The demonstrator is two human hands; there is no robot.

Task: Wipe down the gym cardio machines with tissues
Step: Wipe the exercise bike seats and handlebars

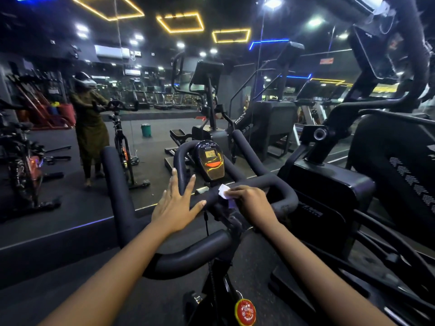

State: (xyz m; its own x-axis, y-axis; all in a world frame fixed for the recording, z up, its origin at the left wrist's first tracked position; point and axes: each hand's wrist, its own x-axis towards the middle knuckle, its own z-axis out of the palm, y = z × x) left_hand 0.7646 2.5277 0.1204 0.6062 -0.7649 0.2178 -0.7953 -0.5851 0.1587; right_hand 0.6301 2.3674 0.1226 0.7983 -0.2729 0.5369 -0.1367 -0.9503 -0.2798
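Observation:
I stand at a black spin bike whose padded handlebar (117, 198) loops out in front of me. Its small console (211, 161) with a lit display sits at the centre. My right hand (250, 201) pinches a white tissue (223, 191) and presses it on the bar just right of the console stem. My left hand (175, 203) lies flat with straight, spread fingers against the inner loop of the handlebar, left of the console.
A large black elliptical machine (329, 191) stands close on the right. A wall mirror ahead reflects a person at a bike (90, 128), a green bin (146, 130) and other machines. Another bike (23, 165) stands at the left. A red knob (244, 311) sits below the handlebar.

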